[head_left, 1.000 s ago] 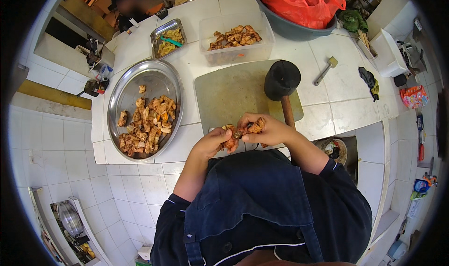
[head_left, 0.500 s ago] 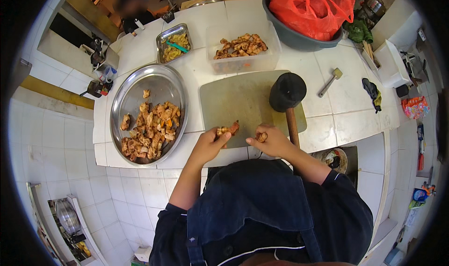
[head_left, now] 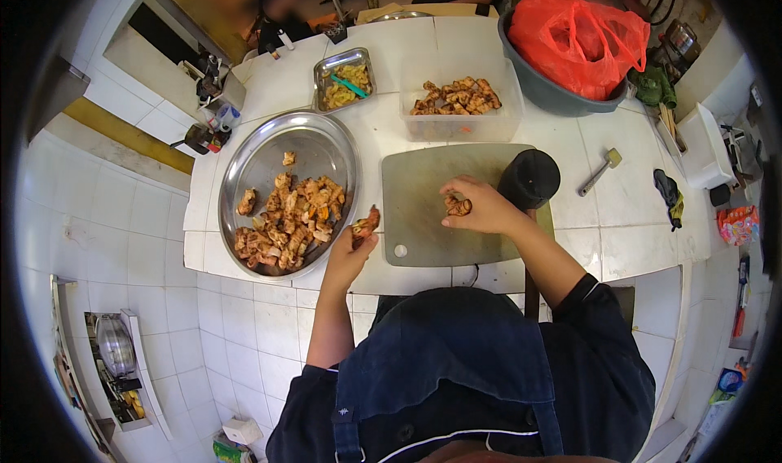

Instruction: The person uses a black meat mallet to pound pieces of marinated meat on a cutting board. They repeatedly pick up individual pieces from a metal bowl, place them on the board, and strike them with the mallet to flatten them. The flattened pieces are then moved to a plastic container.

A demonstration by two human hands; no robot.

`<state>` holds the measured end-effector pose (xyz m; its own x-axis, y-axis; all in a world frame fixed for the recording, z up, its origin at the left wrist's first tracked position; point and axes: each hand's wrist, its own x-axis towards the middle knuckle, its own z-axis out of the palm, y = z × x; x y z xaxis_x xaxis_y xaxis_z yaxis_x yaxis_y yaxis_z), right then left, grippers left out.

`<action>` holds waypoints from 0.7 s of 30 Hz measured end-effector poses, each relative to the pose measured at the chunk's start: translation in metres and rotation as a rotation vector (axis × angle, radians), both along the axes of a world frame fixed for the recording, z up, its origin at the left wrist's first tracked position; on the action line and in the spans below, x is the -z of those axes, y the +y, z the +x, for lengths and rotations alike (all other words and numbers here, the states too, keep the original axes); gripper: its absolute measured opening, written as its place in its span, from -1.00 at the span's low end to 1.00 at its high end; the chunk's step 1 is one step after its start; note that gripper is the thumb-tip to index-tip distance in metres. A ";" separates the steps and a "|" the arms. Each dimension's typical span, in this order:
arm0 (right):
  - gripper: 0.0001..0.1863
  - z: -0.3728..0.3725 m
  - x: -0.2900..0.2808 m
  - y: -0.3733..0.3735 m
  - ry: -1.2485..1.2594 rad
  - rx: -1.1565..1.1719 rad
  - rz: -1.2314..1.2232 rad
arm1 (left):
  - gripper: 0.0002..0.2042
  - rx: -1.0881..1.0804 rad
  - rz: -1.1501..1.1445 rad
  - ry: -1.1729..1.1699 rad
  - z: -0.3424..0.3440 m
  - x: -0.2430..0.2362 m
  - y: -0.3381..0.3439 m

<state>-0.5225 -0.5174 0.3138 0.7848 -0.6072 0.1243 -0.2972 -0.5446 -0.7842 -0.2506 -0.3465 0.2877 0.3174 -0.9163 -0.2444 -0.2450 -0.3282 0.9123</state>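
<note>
My left hand (head_left: 351, 255) is beside the oval metal tray's right rim, closed on a knobby, ginger-like root piece (head_left: 366, 222) with a reddish tip. Over the cutting board, my right hand (head_left: 482, 203) pinches another knobby brown root piece (head_left: 458, 207). The grey-green cutting board (head_left: 423, 174) lies in front of me. At its right side rests a mallet (head_left: 529, 179) with a black head, its wooden handle partly hidden under my right forearm. Similar brown pieces (head_left: 293, 215) are heaped in the oval metal tray (head_left: 269, 141) on the left.
Behind the board stands a clear plastic container (head_left: 464, 129) with more brown pieces. A small metal tray (head_left: 371, 62) holds yellowish-green pieces and a turquoise utensil. A grey basin (head_left: 554, 96) with a red plastic bag stands far right. A small meat mallet (head_left: 599, 172) lies right.
My right hand has moved up over the board with its piece. My left hand has moved away from the board toward the oval tray. The whole view has shifted slightly.
</note>
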 end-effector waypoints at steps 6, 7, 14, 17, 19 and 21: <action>-0.56 0.012 0.042 -0.003 0.350 0.345 0.165 | -0.64 -0.207 -0.126 -0.232 0.049 0.011 0.038; -0.56 0.013 0.042 0.000 0.417 0.390 0.042 | -0.62 -0.239 -0.153 -0.270 0.054 0.008 0.042; -0.55 -0.013 -0.004 0.028 0.310 0.214 -0.195 | -0.28 -0.424 -0.100 -0.471 0.107 0.018 0.057; -0.61 -0.040 -0.030 0.029 0.077 0.199 -0.021 | -0.25 -0.510 0.165 -1.208 0.087 0.022 0.050; -0.66 -0.056 -0.040 0.044 -0.032 0.337 0.026 | -0.32 -0.469 -0.097 -1.134 0.071 0.025 0.038; -0.66 -0.070 -0.033 0.053 0.012 0.420 -0.027 | -0.38 -0.370 -0.410 -1.107 0.056 0.041 0.025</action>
